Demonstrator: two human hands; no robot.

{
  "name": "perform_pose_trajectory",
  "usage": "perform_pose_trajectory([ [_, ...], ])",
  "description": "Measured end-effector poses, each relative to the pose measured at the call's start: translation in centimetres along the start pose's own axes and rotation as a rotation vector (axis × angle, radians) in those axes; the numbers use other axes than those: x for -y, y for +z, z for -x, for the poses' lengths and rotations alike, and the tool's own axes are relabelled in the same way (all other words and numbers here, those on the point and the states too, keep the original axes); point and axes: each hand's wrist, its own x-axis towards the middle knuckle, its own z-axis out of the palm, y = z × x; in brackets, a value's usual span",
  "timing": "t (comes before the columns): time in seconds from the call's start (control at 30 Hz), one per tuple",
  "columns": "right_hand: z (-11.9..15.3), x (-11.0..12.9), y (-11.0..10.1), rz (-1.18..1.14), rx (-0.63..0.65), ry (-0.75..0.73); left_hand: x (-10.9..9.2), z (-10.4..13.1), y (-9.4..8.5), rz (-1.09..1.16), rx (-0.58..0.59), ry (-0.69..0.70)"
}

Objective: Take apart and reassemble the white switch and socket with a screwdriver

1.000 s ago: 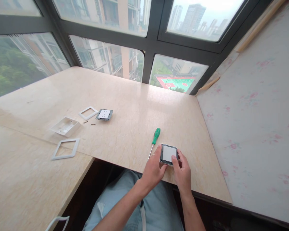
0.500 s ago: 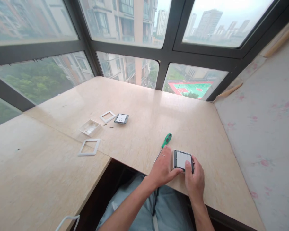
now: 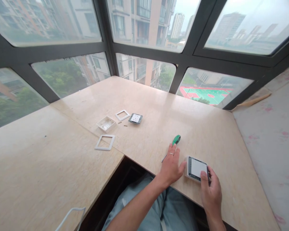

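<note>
At the right, my right hand (image 3: 210,189) grips the right side of a white box with a grey-framed white switch panel (image 3: 197,169), its thumb on the panel's face. The box rests on the table near the front edge. My left hand (image 3: 172,165) lies over a screwdriver with a green handle (image 3: 176,140), fingers apart and fingertips at the handle's lower end. Its thumb points towards the box's left side. Part of the metal shaft shows left of the fingers; whether the hand touches the tool firmly is unclear.
On the beige table (image 3: 69,166), further left, are an open white box (image 3: 106,124), a white frame (image 3: 105,149), a smaller-looking white frame (image 3: 122,110), a socket module (image 3: 135,118) and two small screws (image 3: 125,125). A white curved object (image 3: 71,210) stands at the lower left.
The view has swung left. My left hand has left the panel's lower edge and reached over the screwdriver handle. The right hand still holds the box.
</note>
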Motion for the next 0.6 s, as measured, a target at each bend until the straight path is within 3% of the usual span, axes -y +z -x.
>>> perform_pose_trajectory([
  [0.13, 0.1, 0.4, -0.2, -0.02, 0.015, 0.051, -0.2, 0.4, -0.9, 0.069, 0.017, 0.075],
  [0.23, 0.1, 0.8, -0.6, -0.05, 0.031, 0.097, -0.4, 0.6, -1.5, 0.141, 0.121, 0.196],
  [0.33, -0.2, 0.7, -1.3, -0.09, 0.037, 0.147, -0.4, 0.6, -1.3, 0.147, 0.214, 0.301],
  [0.47, -0.6, 0.8, -2.1, -0.199, 0.021, 0.22, 0.1, 0.4, -0.5, 0.082, 0.247, 0.36],
  [0.6, -0.1, 3.9, -2.1, -0.185, -0.04, 0.094, 0.4, 0.1, 0.2, 0.047, 0.25, 0.354],
])
